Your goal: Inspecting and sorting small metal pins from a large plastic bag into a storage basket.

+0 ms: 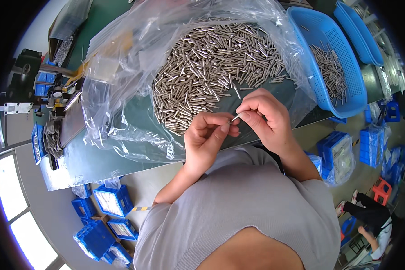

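My left hand (207, 139) and my right hand (265, 117) meet over the near edge of a green table (94, 157). Between their fingertips they pinch one small metal pin (235, 118). Just beyond the hands lies a big heap of the same silvery pins (211, 67), spread on an open clear plastic bag (121, 81). Both hands have their fingers curled around the single pin.
A blue perforated basket (346, 90) at the right holds several more pins; a second blue basket (360, 31) sits behind it. Clutter and a dark cloth (51, 139) lie at the table's left end. Blue crates (112, 202) stand on the floor. Another person (373, 220) sits at lower right.
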